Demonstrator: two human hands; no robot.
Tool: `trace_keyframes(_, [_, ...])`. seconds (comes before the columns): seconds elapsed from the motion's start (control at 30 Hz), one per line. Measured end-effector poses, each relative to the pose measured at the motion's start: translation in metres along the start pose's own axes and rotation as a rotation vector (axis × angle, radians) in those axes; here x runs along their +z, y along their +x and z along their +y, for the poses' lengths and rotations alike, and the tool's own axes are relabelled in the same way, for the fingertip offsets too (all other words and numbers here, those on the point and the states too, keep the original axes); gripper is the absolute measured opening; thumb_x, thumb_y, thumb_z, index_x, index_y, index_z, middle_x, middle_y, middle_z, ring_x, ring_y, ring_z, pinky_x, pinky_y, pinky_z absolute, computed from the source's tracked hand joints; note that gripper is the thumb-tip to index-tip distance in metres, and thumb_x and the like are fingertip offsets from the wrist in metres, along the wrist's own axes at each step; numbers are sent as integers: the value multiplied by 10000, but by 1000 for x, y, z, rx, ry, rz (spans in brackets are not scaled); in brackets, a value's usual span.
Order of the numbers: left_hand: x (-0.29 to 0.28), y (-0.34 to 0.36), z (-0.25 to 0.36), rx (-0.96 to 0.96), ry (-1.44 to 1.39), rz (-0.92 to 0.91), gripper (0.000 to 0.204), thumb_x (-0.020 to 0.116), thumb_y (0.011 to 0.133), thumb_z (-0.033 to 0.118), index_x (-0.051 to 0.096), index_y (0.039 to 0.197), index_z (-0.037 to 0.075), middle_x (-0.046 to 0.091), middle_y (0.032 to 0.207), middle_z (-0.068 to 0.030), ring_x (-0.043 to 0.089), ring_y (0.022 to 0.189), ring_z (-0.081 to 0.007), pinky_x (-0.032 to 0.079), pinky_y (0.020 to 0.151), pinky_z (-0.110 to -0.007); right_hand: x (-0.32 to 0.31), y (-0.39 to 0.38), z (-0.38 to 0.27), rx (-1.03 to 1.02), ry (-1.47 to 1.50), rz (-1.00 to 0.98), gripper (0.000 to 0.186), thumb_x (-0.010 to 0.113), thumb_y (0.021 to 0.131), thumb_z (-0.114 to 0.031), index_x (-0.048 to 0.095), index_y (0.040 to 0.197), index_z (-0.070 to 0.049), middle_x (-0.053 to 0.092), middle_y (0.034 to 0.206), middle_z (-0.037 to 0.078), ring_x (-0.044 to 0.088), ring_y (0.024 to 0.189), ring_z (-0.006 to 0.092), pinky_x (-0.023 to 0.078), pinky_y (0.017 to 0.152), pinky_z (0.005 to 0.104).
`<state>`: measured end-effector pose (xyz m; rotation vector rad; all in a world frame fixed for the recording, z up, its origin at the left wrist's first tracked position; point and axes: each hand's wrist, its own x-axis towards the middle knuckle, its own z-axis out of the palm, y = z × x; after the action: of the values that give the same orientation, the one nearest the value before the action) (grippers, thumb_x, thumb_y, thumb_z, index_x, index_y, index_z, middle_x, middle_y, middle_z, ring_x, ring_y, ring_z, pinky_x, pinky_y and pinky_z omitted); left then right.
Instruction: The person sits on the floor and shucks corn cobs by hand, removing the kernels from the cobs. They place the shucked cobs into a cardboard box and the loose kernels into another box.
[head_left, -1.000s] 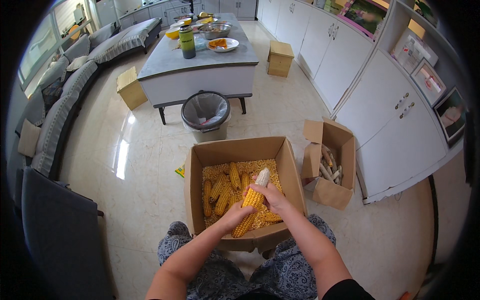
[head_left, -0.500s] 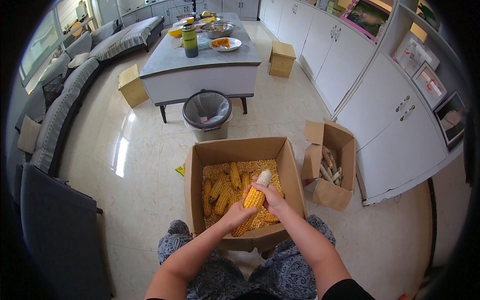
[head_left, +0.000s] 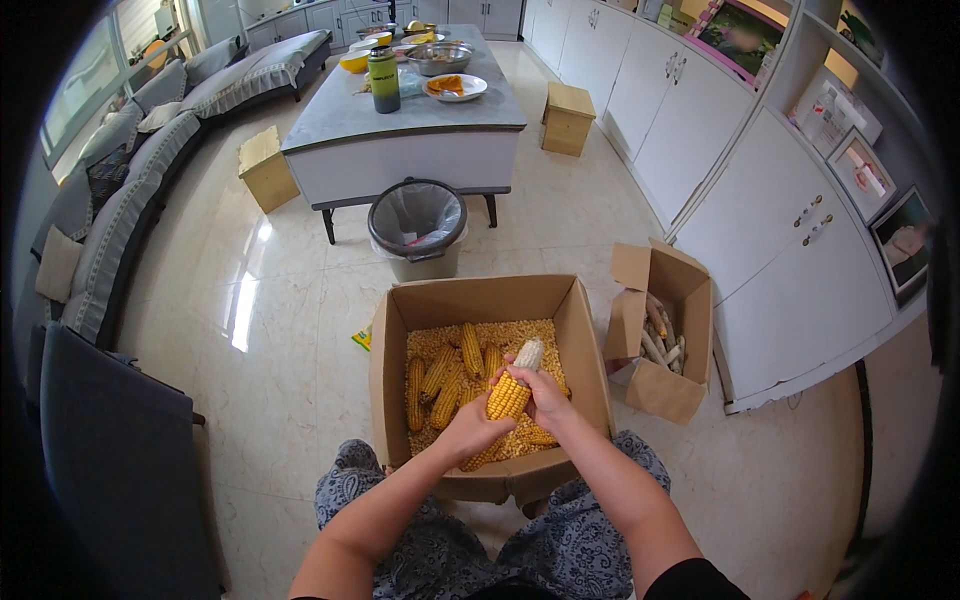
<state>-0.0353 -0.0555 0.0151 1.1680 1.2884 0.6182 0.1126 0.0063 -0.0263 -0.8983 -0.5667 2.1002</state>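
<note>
Both my hands are closed round one ear of corn, tilted with its bare, whitish end pointing up and away from me. My left hand wraps its lower left side. On its right side, my right hand grips near where the yellow kernels meet the stripped cob. The corn is over an open cardboard box between my knees. Loose kernels cover the box's bottom, and several whole yellow ears lie on them, mostly to the left.
Right of the box stands a smaller cardboard box with several bare cobs. A lined trash bin is beyond the big box, before a grey table. A dark chair stands at left, white cabinets at right.
The ear of corn is still in both hands; its lower end is less visible now below my left hand. The whole view has shifted very slightly.
</note>
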Motion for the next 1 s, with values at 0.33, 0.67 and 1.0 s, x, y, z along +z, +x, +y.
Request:
trace_keyframes(0.33, [-1, 0, -3, 22, 10, 29, 496, 601, 711, 258, 485, 1088, -43, 588, 845, -111, 568, 753, -153, 461, 688, -289, 12, -3, -3, -43, 21, -9, 387, 513, 833, -115, 365, 1183, -44, 541, 959, 102, 578, 916, 218, 502, 790, 347])
trace_keyframes(0.67, [-6, 1, -1, -82, -154, -43, 480, 598, 717, 255, 489, 1074, -46, 581, 832, -101, 551, 741, -161, 452, 692, -286, 8, -2, -2, -25, 52, -31, 445, 599, 819, -116, 358, 1186, -39, 541, 961, 108, 577, 924, 207, 509, 760, 328])
trace_keyframes(1.0, [1, 3, -8, -15, 18, 3, 454, 580, 732, 242, 486, 1072, -43, 577, 869, -108, 554, 748, -169, 449, 690, -294, 7, 1, 0, -84, -144, 40, 423, 562, 862, -168, 332, 1183, -17, 548, 979, 117, 597, 866, 211, 508, 743, 319])
